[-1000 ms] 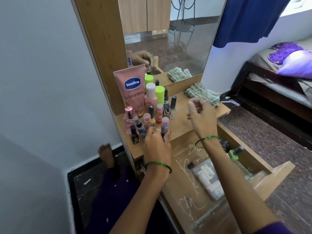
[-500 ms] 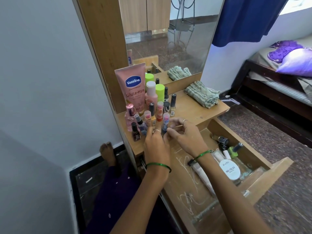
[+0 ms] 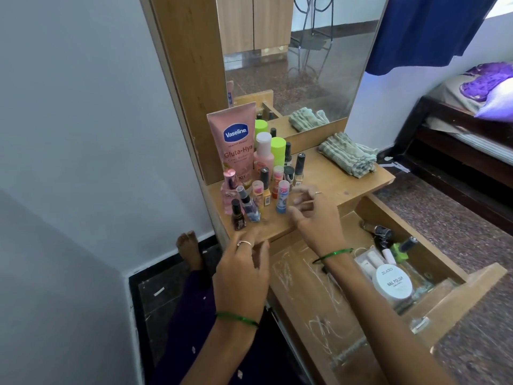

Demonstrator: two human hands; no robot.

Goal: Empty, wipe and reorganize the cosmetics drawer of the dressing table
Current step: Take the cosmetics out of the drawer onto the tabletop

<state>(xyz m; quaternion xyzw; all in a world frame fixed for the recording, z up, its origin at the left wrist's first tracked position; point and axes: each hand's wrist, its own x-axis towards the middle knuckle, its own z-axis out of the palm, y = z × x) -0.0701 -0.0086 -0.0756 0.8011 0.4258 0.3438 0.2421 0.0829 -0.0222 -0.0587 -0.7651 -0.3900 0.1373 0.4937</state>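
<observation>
The wooden drawer (image 3: 477, 276) stands pulled open, its floor scratched white. At its far right lie a white nail polish remover jar (image 3: 392, 281), a clear bag of white tubes (image 3: 369, 263), a green-capped bottle (image 3: 401, 250) and dark bottles (image 3: 381, 233). On the tabletop (image 3: 341, 180) stands a cluster of cosmetics: a pink Vaseline tube (image 3: 234, 143), a pink bottle (image 3: 263, 157), several nail polishes and lip balms (image 3: 282, 195). My left hand (image 3: 243, 270) hovers at the table's front edge, fingers relaxed and blurred, holding nothing. My right hand (image 3: 313, 215) hangs just right of the cluster, fingers loosely curled and empty.
A folded green striped cloth (image 3: 347, 157) lies on the tabletop's right side below the mirror (image 3: 299, 62). A bed (image 3: 472, 112) and blue curtain (image 3: 433, 29) are at the right. A bare foot (image 3: 188, 250) rests on the dark floor by the wall.
Both hands have drawn back from the lip balm cluster. My left hand has dropped to the table's front edge and my right has lifted away to the right, both empty.
</observation>
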